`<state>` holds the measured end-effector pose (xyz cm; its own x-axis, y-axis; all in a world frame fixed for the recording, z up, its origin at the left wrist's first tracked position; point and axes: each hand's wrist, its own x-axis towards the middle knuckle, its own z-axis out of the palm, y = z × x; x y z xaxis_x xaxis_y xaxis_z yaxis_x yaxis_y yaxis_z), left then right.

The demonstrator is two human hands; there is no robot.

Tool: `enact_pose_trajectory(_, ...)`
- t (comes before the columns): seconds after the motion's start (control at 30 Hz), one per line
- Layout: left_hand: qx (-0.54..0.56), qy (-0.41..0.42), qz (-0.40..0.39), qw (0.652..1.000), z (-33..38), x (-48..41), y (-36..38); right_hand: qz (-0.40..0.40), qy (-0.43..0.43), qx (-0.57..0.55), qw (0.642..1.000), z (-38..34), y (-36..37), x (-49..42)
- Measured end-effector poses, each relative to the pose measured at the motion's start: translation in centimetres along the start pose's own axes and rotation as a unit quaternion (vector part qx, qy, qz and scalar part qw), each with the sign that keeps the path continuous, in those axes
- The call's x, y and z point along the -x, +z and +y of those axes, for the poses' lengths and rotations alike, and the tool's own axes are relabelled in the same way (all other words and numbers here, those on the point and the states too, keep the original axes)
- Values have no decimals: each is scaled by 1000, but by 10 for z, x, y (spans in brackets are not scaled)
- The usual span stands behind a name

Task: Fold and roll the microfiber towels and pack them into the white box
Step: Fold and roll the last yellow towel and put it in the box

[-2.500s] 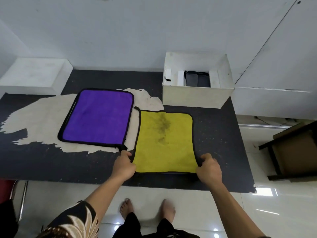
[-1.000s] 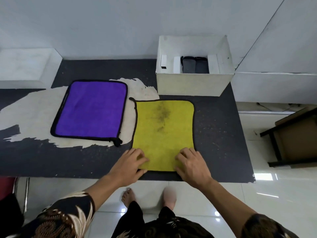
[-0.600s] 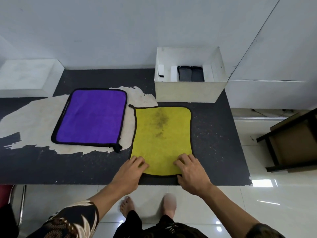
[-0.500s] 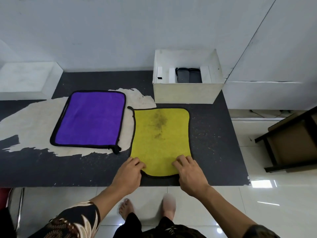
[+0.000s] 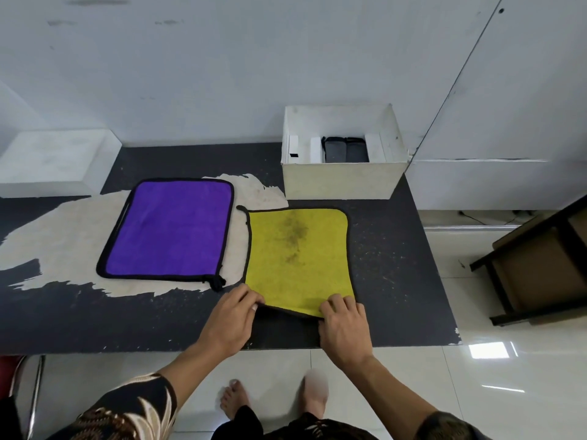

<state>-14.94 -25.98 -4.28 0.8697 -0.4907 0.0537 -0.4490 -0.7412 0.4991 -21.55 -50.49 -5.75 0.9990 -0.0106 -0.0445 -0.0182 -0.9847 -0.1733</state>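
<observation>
Here, the person standing at the dark table point(image 5: 397, 265) is starting the first fold of the yellow towel point(image 5: 298, 258), which is lying on the table just in front of the white box point(image 5: 343, 182) and just beside the purple towel point(image 5: 168, 230). The left hand point(image 5: 230, 322) is pinching the towel's near-left corner, its fingers point(image 5: 249, 298) pressed together and curling over the hem. The right hand point(image 5: 344, 328) is gripping the near hem further right, its fingers point(image 5: 340, 304) bunched close and bent over the edge, with the thumb hidden beneath. Half a second ago both hands were lying on the near edge with the cloth flat; now that edge is rising off the table, and the dark binding is showing between the two hands. Smoothing appears to be giving way to folding, so the likely next move is carrying the near edge away toward the box. Two grey rolls point(image 5: 344, 150) are already sitting inside the box between white dividers point(image 5: 316, 150), while the purple towel is waiting, spread flat and untouched. The lifted hem is sagging in the middle, so an uneven crease is the risk.
</observation>
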Motion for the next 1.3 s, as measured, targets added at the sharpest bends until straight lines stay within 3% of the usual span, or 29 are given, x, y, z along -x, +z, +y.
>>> enact_pose_trajectory(0.23,-85,72,-50,992,-16,8,-8,30,7,-14,999,21,5,6)
enact_pose_trajectory(0.4,-117,28,-85,989,-30,28,2,45,-6,-40,998,28,7,18)
enact_pose_trajectory(0.7,-116,13,-87,989,-31,42,1,51,7,-66,996,27,10,24)
enact_pose_trajectory(1.2,-65,-6,-69,996,-25,35,-5,-4,17,-57,998,27,3,20)
enact_pose_trajectory(1.3,-56,-12,-54,997,-21,25,-13,-17,47,-114,992,33,-9,7)
